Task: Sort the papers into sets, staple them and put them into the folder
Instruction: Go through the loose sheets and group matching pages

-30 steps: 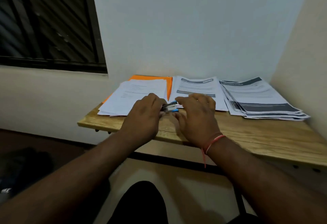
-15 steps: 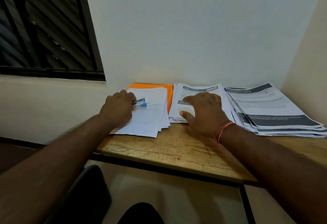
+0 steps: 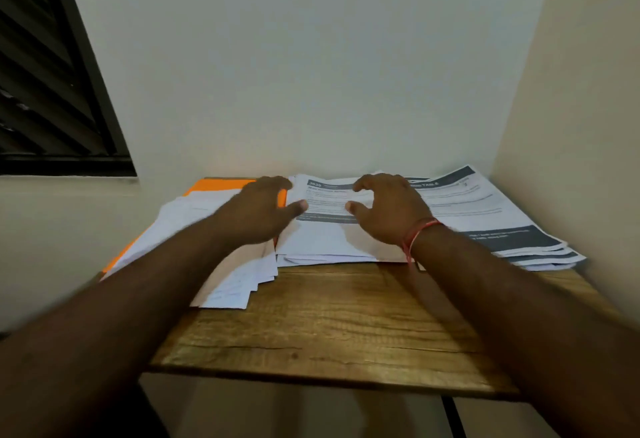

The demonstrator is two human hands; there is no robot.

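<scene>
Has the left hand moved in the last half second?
Yes. The left hand has shifted right across the orange folder, toward the middle paper stack.

The folder (image 3: 221, 184) is bright orange; the papers (image 3: 187, 216) lying on it are plain white. The middle stack (image 3: 325, 243) is white with fine dark print and dark grey bands. The right stack (image 3: 485, 209) is white with broader dark grey blocks. The table (image 3: 329, 326) is brown wood with darker grain. A red thread (image 3: 420, 229) circles the right wrist.
</scene>
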